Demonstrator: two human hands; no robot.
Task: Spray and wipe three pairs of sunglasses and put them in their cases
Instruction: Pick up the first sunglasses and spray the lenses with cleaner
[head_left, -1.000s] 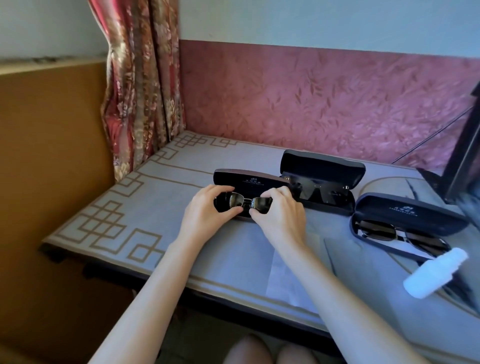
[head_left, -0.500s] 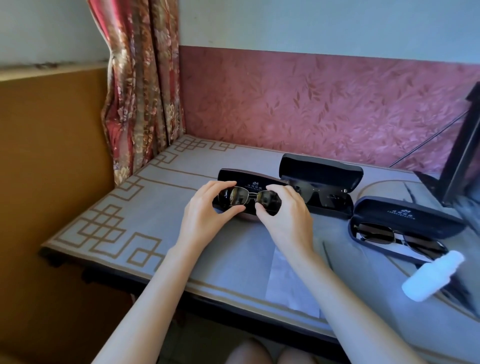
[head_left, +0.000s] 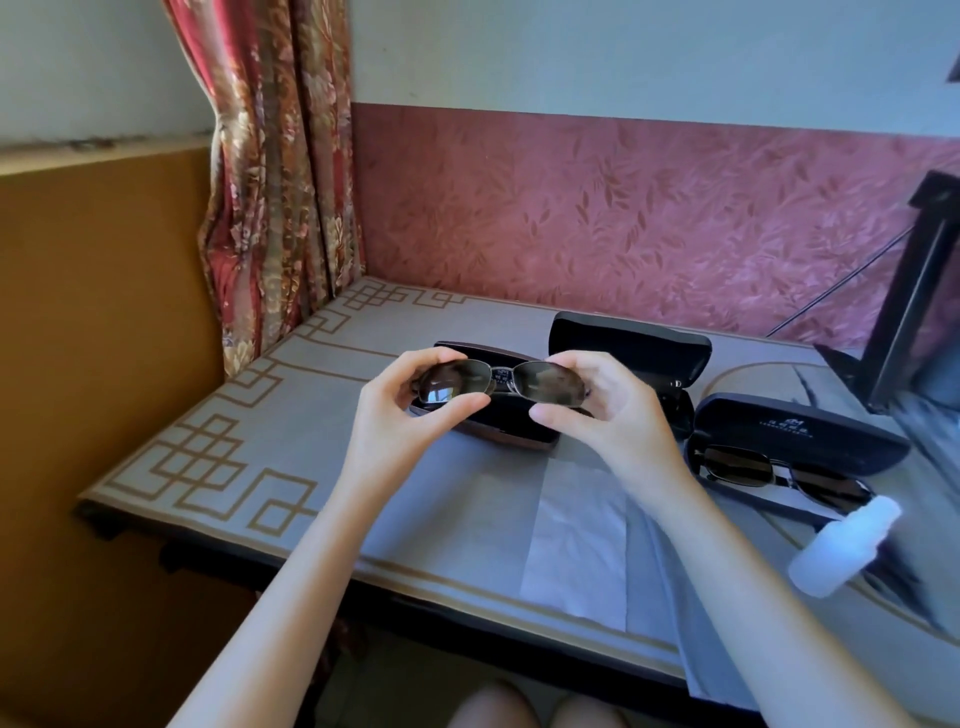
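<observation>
- In front of you stands a table (head_left: 218, 447) under a grey cloth with a gold fret border.
- At the far left corner you have a red floral curtain (head_left: 275, 182) hanging down to the table's edge.
- Behind the table you see a red leaf-patterned wall panel (head_left: 623, 218).
- To your left is an ochre panel (head_left: 104, 312).
- At your right stands a dark framed object (head_left: 914, 291), perhaps a mirror, cut off by the view's edge.

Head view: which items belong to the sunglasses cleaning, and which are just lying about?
Job: sunglasses held by left hand and right hand; brown case; middle black case; right black case holding second sunglasses; spray bottle; white wipe.
Idle: curtain; dark stand.
</observation>
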